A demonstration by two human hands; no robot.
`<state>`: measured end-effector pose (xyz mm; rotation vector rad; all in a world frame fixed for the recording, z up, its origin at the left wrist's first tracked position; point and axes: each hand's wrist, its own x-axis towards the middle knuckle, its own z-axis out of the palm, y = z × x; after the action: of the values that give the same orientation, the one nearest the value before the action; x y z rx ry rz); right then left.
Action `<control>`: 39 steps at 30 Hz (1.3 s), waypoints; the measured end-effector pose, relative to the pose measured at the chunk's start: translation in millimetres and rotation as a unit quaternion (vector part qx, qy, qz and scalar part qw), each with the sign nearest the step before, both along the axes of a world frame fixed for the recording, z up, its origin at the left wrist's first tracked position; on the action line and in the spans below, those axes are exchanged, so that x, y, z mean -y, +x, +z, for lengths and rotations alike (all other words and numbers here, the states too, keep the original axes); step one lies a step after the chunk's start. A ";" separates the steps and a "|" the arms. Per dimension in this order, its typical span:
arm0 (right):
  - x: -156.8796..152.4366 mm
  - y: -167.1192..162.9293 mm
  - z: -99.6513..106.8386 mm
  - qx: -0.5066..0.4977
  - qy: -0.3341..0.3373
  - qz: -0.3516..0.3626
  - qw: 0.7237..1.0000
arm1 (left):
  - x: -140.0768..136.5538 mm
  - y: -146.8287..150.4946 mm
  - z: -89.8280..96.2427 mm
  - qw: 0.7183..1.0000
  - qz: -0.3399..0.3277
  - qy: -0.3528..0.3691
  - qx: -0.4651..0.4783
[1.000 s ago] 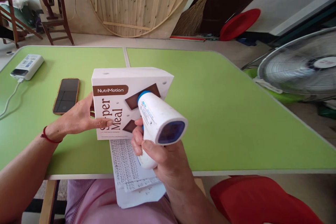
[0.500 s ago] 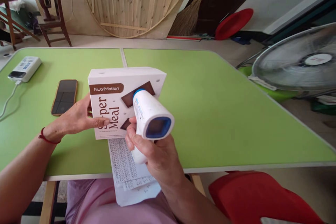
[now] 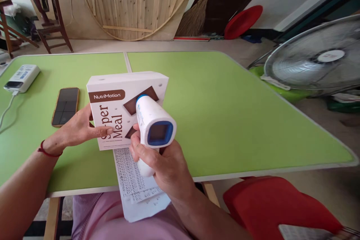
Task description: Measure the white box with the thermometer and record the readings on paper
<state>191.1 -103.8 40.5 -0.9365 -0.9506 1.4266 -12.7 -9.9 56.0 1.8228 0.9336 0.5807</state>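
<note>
My left hand (image 3: pixel 84 125) grips the left side of a white and brown NutriMotion box (image 3: pixel 105 110), thumb on its front and fingers behind. The box is held upright over the green table (image 3: pixel 225 120). In my right hand (image 3: pixel 163 161) is a white infrared thermometer (image 3: pixel 152 112) with a blue-rimmed dark screen facing me. Its blue front end points at the box front, covering part of the print; I cannot tell whether they touch. Handwritten papers (image 3: pixel 132 172) lie below the box and hang over the table's near edge.
A phone (image 3: pixel 65 105) lies left of the box. Farther left is a white power bank (image 3: pixel 24 77) with a cable. A large fan (image 3: pixel 309 56) stands to the right, and a red chair (image 3: pixel 275 206) at the near right. A dark wooden chair (image 3: pixel 52 26) stands behind.
The view has shifted slightly, so the box, thermometer and both hands appear a little farther left. Both hands keep the same hold.
</note>
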 end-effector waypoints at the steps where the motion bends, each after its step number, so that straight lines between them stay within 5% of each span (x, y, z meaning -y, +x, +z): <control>1: -0.4 0.1 -0.2 -0.002 0.001 0.001 1.000 | 0.0 0.1 0.5 1.000 -0.002 0.001 -0.004; 8: 2.6 7.6 -0.6 0.010 0.031 0.001 0.999 | -0.9 -4.3 -3.8 1.000 0.012 -0.007 -0.010; 13: 6.3 41.5 -1.9 0.111 0.137 -0.044 0.983 | -1.7 -6.3 -6.0 1.000 0.020 -0.009 -0.020; 16: -9.9 78.3 -6.0 0.247 0.209 -0.124 0.938 | -1.5 -3.3 -3.8 1.000 0.020 0.005 -0.004; 19: -36.9 118.0 -18.1 0.458 0.207 -0.189 0.844 | -1.2 -0.5 -1.7 0.999 0.027 0.012 0.019; 24: -67.4 160.9 -44.0 0.639 0.151 -0.044 0.753 | -2.2 -3.6 -0.4 0.997 0.073 0.024 0.015; 30: -81.8 176.8 -52.4 0.693 0.174 0.068 0.696 | -7.6 -9.3 -2.7 0.987 0.141 0.066 0.041; 36: -94.7 190.8 -62.7 0.685 0.209 0.116 0.689 | -19.3 -11.4 -18.4 0.980 0.145 0.110 0.081; 39: -88.6 185.6 -55.7 0.678 0.261 0.077 0.683 | -24.5 -12.2 -26.4 0.976 0.144 0.136 0.092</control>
<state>376.7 -15.2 -15.2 -1.4379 -2.4024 0.2325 -24.9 14.6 29.6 1.8426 1.0382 1.0863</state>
